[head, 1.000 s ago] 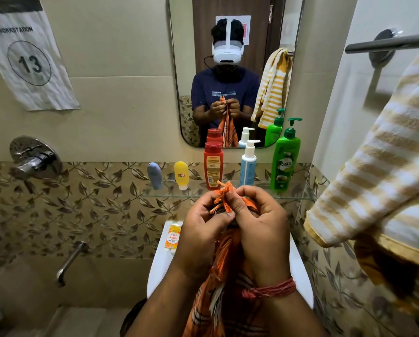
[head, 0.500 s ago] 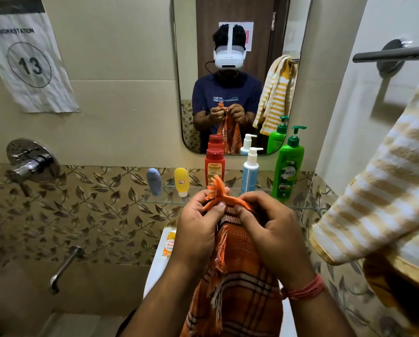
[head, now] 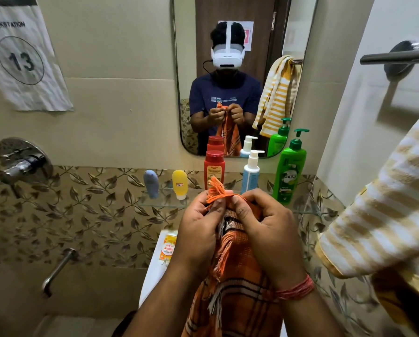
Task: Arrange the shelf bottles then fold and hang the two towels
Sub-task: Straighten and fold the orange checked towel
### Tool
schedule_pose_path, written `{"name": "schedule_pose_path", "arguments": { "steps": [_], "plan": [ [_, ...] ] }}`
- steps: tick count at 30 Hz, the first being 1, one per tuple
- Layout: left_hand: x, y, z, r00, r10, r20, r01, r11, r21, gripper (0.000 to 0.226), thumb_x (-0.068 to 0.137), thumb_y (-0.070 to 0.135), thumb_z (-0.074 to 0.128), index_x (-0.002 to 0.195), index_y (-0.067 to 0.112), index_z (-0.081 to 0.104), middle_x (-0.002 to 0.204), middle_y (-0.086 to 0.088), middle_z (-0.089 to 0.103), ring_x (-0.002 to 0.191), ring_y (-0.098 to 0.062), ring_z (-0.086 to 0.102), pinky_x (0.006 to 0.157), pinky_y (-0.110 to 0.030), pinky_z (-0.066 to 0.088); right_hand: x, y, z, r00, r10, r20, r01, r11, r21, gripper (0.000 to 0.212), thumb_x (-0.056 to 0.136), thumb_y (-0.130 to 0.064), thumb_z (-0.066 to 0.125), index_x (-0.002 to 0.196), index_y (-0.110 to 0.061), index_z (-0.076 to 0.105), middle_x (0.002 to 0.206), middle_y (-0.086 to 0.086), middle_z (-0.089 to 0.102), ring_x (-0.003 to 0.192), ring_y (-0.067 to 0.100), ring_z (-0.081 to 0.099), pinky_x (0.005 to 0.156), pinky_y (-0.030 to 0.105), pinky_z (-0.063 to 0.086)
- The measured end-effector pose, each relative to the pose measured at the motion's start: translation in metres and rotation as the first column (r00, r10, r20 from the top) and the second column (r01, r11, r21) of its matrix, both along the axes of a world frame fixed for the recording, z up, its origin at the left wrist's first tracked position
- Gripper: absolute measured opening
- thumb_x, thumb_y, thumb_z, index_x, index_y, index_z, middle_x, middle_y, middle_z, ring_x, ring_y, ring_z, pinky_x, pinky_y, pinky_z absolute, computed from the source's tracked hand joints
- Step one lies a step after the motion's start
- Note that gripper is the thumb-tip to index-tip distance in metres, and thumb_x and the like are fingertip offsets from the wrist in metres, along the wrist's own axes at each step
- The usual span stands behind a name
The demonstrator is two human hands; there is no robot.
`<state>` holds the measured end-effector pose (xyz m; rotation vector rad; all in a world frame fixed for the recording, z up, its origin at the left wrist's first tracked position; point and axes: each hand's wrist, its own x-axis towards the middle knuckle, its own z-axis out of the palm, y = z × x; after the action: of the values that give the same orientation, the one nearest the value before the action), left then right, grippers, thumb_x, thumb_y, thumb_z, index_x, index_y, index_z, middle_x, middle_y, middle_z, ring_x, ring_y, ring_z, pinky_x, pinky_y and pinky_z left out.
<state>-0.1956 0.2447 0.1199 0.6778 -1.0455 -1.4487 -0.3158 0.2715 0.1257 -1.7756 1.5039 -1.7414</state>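
My left hand (head: pixel 198 224) and my right hand (head: pixel 269 229) pinch the fringed top corners of an orange checked towel (head: pixel 237 288), which hangs down between my arms. Behind my hands, a glass shelf (head: pixel 164 201) carries a row of bottles: a small blue-grey tube (head: pixel 151 183), a small yellow tube (head: pixel 180 183), a red bottle (head: pixel 214 167), a white-and-blue pump bottle (head: pixel 251 173) and a tall green pump bottle (head: pixel 289 175). A beige-and-white striped towel (head: pixel 386 220) hangs at the right below a metal towel bar (head: pixel 395 57).
A mirror (head: pixel 242 76) on the wall reflects the person and both towels. A chrome valve (head: pixel 21 161) and a spout (head: pixel 57 271) sit on the left tiled wall. An orange sachet (head: pixel 168 246) lies on the white ledge (head: pixel 152 271) below the shelf. A workstation sign (head: pixel 21 54) hangs at top left.
Both hands stay together on the orange towel's top edge and have shifted their fingers along the fringe. The view has tilted slightly downward.
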Motion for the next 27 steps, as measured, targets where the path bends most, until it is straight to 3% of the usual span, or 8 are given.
{"name": "schedule_pose_path", "arguments": {
  "steps": [2, 6, 9, 16, 21, 25, 27],
  "plan": [
    [0.001, -0.002, 0.001, 1.000, 0.008, -0.017, -0.007, 1.000, 0.030, 0.024, 0.101, 0.008, 0.048, 0.110, 0.010, 0.070, 0.106, -0.019, 0.075, 0.101, -0.035, 0.073, 0.085, -0.043, 0.061, 0.003, -0.001, 0.000, 1.000, 0.010, 0.011, -0.010, 1.000, -0.008, 0.018, 0.092, -0.028, 0.067, 0.076, -0.021, 0.069, 0.069, -0.006, 0.065, 0.063, 0.010, 0.060, 0.050, 0.016, 0.043],
    [0.001, -0.005, 0.002, 1.000, 0.004, -0.024, -0.003, 0.999, 0.035, 0.025, 0.102, 0.012, 0.046, 0.109, 0.010, 0.071, 0.103, -0.014, 0.076, 0.099, -0.029, 0.075, 0.080, -0.036, 0.062, 0.010, -0.007, -0.005, 1.000, 0.019, 0.023, -0.019, 1.000, 0.013, 0.021, 0.093, -0.031, 0.065, 0.074, -0.023, 0.068, 0.066, -0.002, 0.064, 0.061, 0.012, 0.060, 0.053, 0.036, 0.049],
    [0.001, -0.005, 0.000, 1.000, -0.008, -0.028, 0.008, 1.000, 0.003, 0.026, 0.095, 0.022, 0.055, 0.112, 0.009, 0.070, 0.108, -0.016, 0.075, 0.104, -0.031, 0.073, 0.085, -0.038, 0.061, 0.012, -0.012, -0.006, 0.998, 0.007, 0.059, -0.009, 0.999, 0.034, 0.022, 0.093, -0.034, 0.065, 0.074, -0.023, 0.067, 0.067, -0.001, 0.064, 0.064, 0.013, 0.062, 0.057, 0.041, 0.053],
    [0.005, -0.011, -0.006, 0.999, 0.041, 0.010, -0.040, 0.998, -0.041, 0.027, 0.085, 0.026, 0.064, 0.107, 0.011, 0.072, 0.106, -0.017, 0.075, 0.104, -0.034, 0.072, 0.088, -0.044, 0.059, 0.011, -0.019, -0.005, 0.999, 0.024, -0.024, -0.021, 0.995, 0.094, 0.027, 0.092, -0.039, 0.062, 0.070, -0.023, 0.064, 0.068, -0.004, 0.061, 0.061, 0.007, 0.056, 0.051, 0.020, 0.043],
    [0.015, -0.018, -0.004, 0.997, 0.058, 0.048, -0.053, 0.993, -0.107, 0.018, 0.087, 0.025, 0.061, 0.095, 0.017, 0.075, 0.103, -0.020, 0.071, 0.102, -0.035, 0.070, 0.087, -0.044, 0.059, 0.001, -0.023, -0.005, 0.983, 0.145, -0.117, -0.136, 0.987, 0.085, 0.028, 0.091, -0.048, 0.063, 0.076, -0.025, 0.067, 0.079, -0.010, 0.057, 0.076, 0.011, 0.058, 0.062, 0.023, 0.048],
    [0.028, -0.020, 0.009, 0.963, 0.061, 0.264, 0.014, 0.962, -0.274, 0.013, 0.088, 0.027, 0.061, 0.090, 0.027, 0.073, 0.093, -0.001, 0.073, 0.094, -0.021, 0.071, 0.080, -0.031, 0.058, -0.006, -0.025, -0.011, 0.886, 0.440, 0.148, -0.454, 0.888, 0.071, 0.029, 0.083, -0.047, 0.069, 0.081, -0.018, 0.070, 0.098, -0.001, 0.061, 0.096, 0.022, 0.063, 0.084, 0.049, 0.056],
    [0.034, -0.020, 0.018, 0.939, 0.063, 0.337, 0.049, 0.948, -0.316, 0.011, 0.087, 0.027, 0.061, 0.090, 0.029, 0.072, 0.090, 0.004, 0.073, 0.090, -0.013, 0.071, 0.077, -0.026, 0.057, -0.006, -0.022, -0.010, 0.806, 0.516, 0.291, -0.552, 0.832, 0.053, 0.032, 0.080, -0.045, 0.074, 0.079, -0.013, 0.069, 0.095, 0.010, 0.064, 0.087, 0.027, 0.064, 0.075, 0.046, 0.055]
  ]
}}
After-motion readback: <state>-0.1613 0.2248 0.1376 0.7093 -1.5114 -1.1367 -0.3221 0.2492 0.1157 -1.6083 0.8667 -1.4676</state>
